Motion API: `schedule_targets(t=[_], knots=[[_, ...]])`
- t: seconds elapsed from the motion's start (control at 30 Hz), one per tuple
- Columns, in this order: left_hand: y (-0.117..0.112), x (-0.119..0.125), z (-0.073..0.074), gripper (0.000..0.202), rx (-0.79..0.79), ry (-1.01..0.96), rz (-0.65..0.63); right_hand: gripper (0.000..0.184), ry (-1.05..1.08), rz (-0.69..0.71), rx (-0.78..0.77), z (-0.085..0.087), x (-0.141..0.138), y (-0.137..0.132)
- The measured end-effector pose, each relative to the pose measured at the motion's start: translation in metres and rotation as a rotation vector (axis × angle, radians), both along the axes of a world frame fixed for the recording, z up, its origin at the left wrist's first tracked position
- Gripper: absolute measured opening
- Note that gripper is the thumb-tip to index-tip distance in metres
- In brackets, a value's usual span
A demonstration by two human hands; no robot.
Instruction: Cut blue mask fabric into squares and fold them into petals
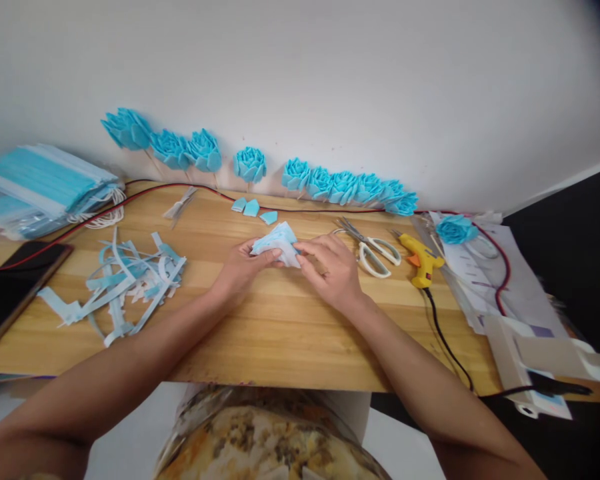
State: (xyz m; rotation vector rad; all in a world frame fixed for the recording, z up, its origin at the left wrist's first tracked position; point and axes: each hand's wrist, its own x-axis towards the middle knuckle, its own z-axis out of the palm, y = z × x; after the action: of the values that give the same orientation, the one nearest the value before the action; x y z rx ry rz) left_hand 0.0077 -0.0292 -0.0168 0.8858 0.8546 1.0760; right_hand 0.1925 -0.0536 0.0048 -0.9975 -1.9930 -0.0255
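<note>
Over the middle of the wooden table, a small stack of blue-and-white mask fabric pieces [280,241] is held between both hands. My left hand [247,265] is closed on its left side, with the thumb across the front. The fingers of my right hand [331,268] pinch its right edge. Just beyond lie several cut blue petals [251,208] with pointed tops. A pair of scissors with white handles [373,250] rests to the right of my right hand, beside a yellow glue gun [420,259].
Several blue fabric flowers [250,163] on sticks lean along the wall; another flower [456,229] lies right. Left are stacked face masks [50,183], a phone [20,287] and a heap of cut strips [125,283]. A red-black cable [175,185] crosses the back.
</note>
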Motion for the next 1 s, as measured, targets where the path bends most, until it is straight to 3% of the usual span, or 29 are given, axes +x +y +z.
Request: schedule_targets(t=[0.57,0.77,1.0], knots=[[-0.001,-0.001,0.001,0.030,0.024,0.074,0.002,0.020,-0.082,0.102,0.033,-0.004,-0.003,-0.003],[0.002,-0.001,-0.006,0.029,0.012,-0.003,-0.015,0.019,-0.063,0.031,-0.039,-0.007,-0.001,-0.004],[0.001,-0.001,-0.004,0.030,0.003,0.011,-0.015,0.019,-0.029,-0.023,-0.079,-0.007,-0.001,-0.002]])
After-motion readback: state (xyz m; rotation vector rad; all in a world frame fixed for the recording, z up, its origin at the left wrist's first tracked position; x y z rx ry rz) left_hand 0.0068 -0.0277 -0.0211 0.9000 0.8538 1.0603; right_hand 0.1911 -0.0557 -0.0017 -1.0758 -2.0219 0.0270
